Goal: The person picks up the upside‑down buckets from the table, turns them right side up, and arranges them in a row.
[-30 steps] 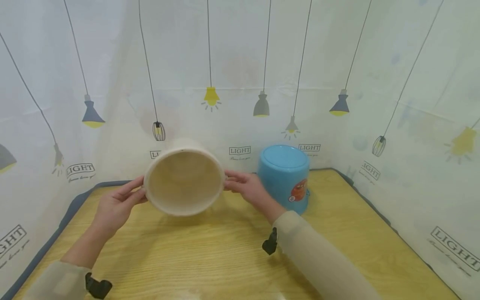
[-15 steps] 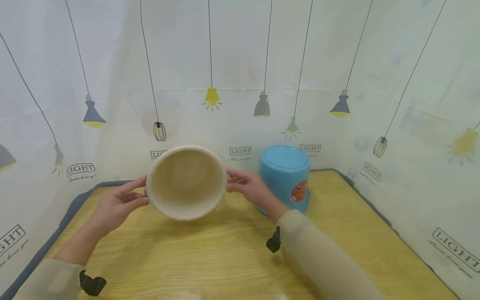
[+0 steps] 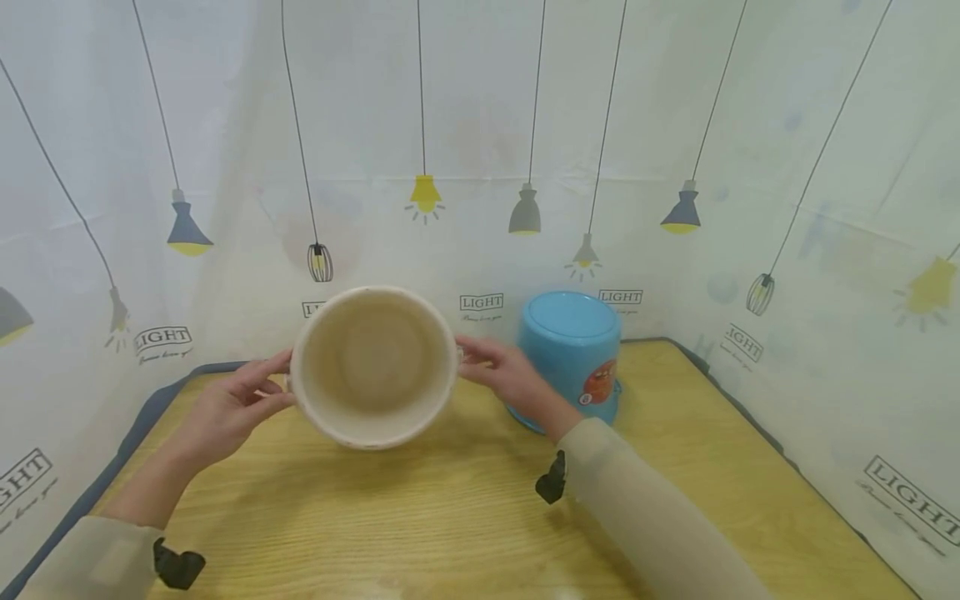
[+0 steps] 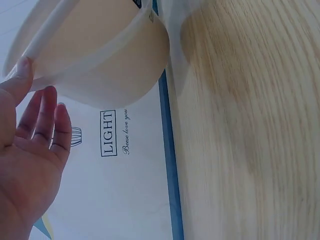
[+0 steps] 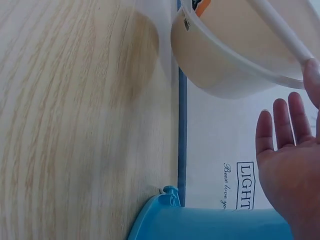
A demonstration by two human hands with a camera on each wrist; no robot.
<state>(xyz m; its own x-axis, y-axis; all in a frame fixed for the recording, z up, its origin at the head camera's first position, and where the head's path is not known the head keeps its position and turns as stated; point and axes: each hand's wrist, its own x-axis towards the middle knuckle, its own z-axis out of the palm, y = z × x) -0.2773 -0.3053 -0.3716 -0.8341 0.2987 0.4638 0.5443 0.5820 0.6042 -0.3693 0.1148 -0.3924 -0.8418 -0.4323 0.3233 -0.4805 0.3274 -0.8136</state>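
A cream plastic bucket (image 3: 375,358) is held above the table, tipped so its round mouth and inner bottom face the head camera. My left hand (image 3: 225,412) pinches its rim at the left side, thumb against the rim in the left wrist view (image 4: 32,135). On the opposite side my right hand (image 3: 510,379) pinches the rim between thumb and fingers, the other fingers extended below it. The bucket's handle (image 5: 282,30) lies across the mouth in the right wrist view. Behind the right forearm, a blue bucket (image 3: 555,358) stands upside down on the table.
The wood-grain table (image 3: 420,525) has a dark blue edge (image 3: 153,412) along its back and sides. Pale curtains (image 3: 480,108) printed with hanging lamps enclose it on three sides, close behind both buckets.
The cream bucket has tilted so its mouth turns up toward the head camera and more of its inner bottom shows. Both hands keep their hold; the blue bucket stays put.
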